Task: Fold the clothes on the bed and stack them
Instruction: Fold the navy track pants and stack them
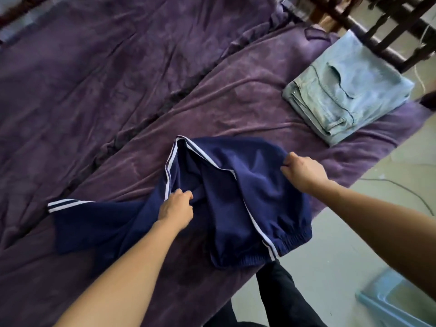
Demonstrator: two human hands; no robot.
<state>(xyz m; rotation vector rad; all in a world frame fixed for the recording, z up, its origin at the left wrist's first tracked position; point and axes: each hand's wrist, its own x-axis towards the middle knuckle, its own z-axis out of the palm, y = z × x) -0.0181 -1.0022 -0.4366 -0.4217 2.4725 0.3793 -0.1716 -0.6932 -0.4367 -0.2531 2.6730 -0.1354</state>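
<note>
Here, the navy track pants (pixel 236 197) are spread in a loose heap on the purple blanket (pixel 118 90) near its front edge, with their elastic band turned toward the person. The cloth is gripped by the left hand (pixel 175 205), fingers curled beside a white side stripe, and its right-hand edge is pinched by the curled fingers of the right hand (pixel 303 171). Folded light-blue jeans (pixel 346 90) are laid well apart, by the far right corner.
</note>
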